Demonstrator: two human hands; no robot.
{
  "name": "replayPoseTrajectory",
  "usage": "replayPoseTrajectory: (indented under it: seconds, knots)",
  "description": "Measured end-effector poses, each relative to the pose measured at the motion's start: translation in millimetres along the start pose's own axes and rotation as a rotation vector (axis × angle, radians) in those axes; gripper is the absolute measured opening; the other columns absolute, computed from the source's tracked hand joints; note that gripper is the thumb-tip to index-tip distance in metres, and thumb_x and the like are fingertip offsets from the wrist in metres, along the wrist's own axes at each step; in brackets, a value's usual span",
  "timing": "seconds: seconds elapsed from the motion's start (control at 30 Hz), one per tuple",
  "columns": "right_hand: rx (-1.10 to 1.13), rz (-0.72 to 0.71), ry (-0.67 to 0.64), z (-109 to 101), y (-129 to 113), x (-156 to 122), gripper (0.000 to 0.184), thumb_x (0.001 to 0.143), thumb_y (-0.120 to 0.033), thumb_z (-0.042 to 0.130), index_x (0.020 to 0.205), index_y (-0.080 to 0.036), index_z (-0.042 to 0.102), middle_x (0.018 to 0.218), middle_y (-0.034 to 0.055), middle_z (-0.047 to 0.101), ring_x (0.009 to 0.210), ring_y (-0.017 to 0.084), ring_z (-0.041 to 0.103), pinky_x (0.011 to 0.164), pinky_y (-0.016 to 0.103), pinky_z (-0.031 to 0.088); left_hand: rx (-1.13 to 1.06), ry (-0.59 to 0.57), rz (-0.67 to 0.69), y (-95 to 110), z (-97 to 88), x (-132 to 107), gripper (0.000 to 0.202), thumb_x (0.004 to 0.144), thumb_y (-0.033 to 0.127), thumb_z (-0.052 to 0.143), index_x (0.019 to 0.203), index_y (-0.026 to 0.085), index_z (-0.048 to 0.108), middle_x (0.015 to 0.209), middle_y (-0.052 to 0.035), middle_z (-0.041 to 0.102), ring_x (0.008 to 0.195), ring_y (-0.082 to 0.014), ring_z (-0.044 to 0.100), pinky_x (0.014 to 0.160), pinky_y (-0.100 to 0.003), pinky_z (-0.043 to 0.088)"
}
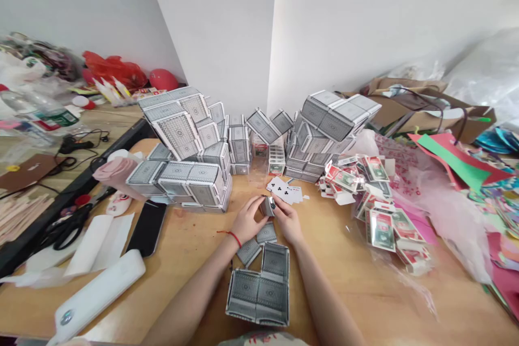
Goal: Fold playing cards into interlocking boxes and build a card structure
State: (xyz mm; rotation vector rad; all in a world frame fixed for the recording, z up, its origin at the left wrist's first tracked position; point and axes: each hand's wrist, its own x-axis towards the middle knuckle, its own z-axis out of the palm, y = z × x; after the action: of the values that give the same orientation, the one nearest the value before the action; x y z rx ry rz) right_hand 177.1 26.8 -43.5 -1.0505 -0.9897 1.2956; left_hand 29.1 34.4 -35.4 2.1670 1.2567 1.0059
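Note:
My left hand [248, 216] and my right hand [287, 218] meet at the middle of the table, both closed on a small grey-backed playing card piece [267, 206]; whether it is one card or a few I cannot tell. Just beyond my fingers lie white playing cards [284, 190] fanned face up, showing clubs. Below my hands rest two grey card stacks [248, 252], flat on the wood. Nearest my body, between my forearms, stands an L-shaped block [259, 291] built of grey-patterned cards.
Large card-block structures rise at the left [190, 178] and right [324, 130]. Opened card boxes [381, 230] are heaped at the right beside plastic wrap. A black phone [147, 227], scissors [73, 227], a paper roll [90, 243] and a white handheld device [99, 292] lie to the left.

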Motion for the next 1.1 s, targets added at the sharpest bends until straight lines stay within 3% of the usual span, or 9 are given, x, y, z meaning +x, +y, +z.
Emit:
replayPoseTrajectory:
  seconds: [0.33, 0.93, 1.1]
  knots:
    - [-0.135, 0.007, 0.105, 2.6, -0.7, 0.5, 0.025, 0.066, -0.035, 0.062, 0.081, -0.016, 0.067, 0.081, 0.0057, 0.069, 0.075, 0.021, 0.062, 0.073, 0.034, 0.047, 0.137, 0.012, 0.068, -5.6, 3.3, -3.9, 0.049, 0.075, 0.024, 0.051, 0.122, 0.019, 0.037, 0.121, -0.0091, 0.047, 0.113, -0.0198, 0.044, 0.095, -0.037, 0.041]
    - [-0.384, -0.036, 0.283, 5.8, -4.9, -6.4, 0.02, 0.066, -0.033, 0.059, 0.062, -0.014, 0.064, 0.06, 0.0034, 0.065, 0.056, 0.016, 0.057, 0.056, 0.025, 0.045, 0.154, -0.003, 0.172, -4.5, 3.5, -5.3, 0.046, 0.078, 0.024, 0.048, 0.123, 0.019, 0.037, 0.123, -0.0088, 0.046, 0.114, -0.0185, 0.044, 0.095, -0.036, 0.042]
    - [-0.344, -0.074, 0.153, -1.1, -8.7, -5.5, 0.023, 0.071, -0.035, 0.056, 0.065, -0.015, 0.065, 0.061, 0.0031, 0.065, 0.058, 0.016, 0.058, 0.056, 0.026, 0.045, 0.167, 0.027, 0.12, -4.0, 3.9, -4.7, 0.047, 0.078, 0.026, 0.048, 0.122, 0.018, 0.037, 0.122, -0.0093, 0.047, 0.114, -0.0192, 0.043, 0.096, -0.038, 0.041]
